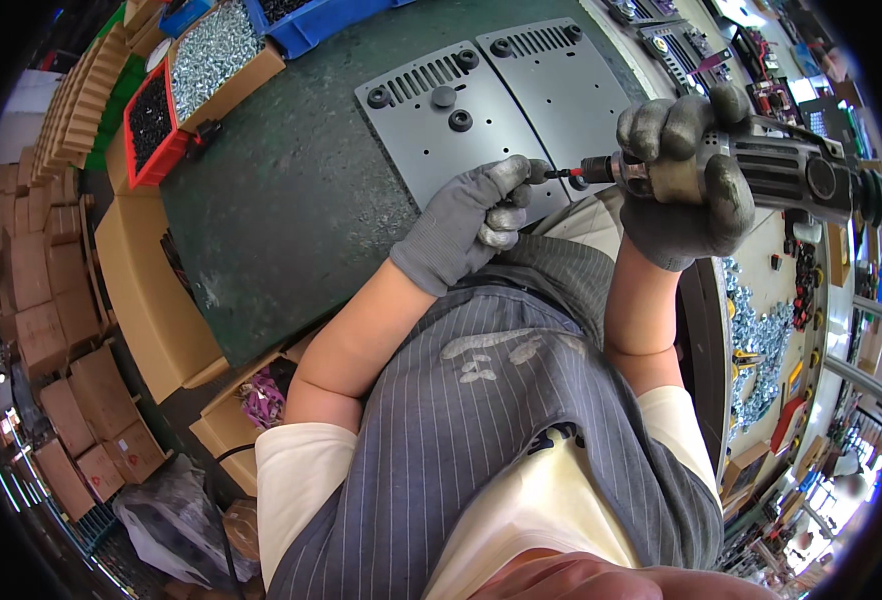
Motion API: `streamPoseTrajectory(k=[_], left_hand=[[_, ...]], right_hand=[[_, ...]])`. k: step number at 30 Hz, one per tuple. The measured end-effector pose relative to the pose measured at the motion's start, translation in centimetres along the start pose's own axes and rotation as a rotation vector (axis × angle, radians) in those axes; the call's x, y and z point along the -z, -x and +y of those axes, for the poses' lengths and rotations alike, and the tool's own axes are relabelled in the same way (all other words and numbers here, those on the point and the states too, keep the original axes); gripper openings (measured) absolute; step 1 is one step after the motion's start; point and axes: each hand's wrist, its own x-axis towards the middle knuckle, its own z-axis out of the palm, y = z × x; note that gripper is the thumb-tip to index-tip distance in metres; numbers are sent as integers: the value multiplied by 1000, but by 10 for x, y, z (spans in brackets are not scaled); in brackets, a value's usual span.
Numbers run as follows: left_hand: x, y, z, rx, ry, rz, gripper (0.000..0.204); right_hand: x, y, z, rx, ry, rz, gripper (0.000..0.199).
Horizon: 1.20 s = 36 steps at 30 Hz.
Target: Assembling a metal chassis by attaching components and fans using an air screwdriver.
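My right hand [683, 195], in a grey and black work glove, is wrapped round a power screwdriver [786, 172] held level, its bit toward the left. My left hand [469, 215], gloved too, is closed in a pinch just at the tip of the red and dark bit [559, 173]. Whatever lies between those fingertips is too small to make out. Behind the hands, two grey metal plates lie side by side on the bench: a left plate [421, 125] and a right plate [559, 100]. Both have slots, small holes and round black feet; the left one also bears a grey disc [443, 97].
The dark green bench [271, 220] stretches to my left. On it stand a red bin [149, 125] of black parts, a cardboard box of silver screws [216, 60] and a blue bin [306, 30]. Loose silver hardware [756, 345] lies on a surface at right. Cartons [46, 270] are stacked far left.
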Motion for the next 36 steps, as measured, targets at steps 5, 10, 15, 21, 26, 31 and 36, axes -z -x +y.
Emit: streamPoseTrajectory(k=[5,10,15,21,26,31,36], left_hand=[[-4,-1,-2,28,66,-31,28],[-10,-6,-6,93,126,-63,33],[-16,-9,-9,103,157,17,33],[-20,-6,-13,-71,-411,121,38],[-6,-1,14,-548,-1322,275,44],[21,-7,50,-687,-1908,640,46],[17,-22,47,-730,-1985,732,38]], right_hand=[[-1,0,1,34,16,-43,50],[6,0,0,39,48,-76,49],[10,5,-2,10,15,-66,49],[8,14,-4,-23,-77,145,47],[19,16,-12,-22,-141,228,45],[25,24,-16,-33,2,336,44],[21,28,-14,-79,6,342,48]])
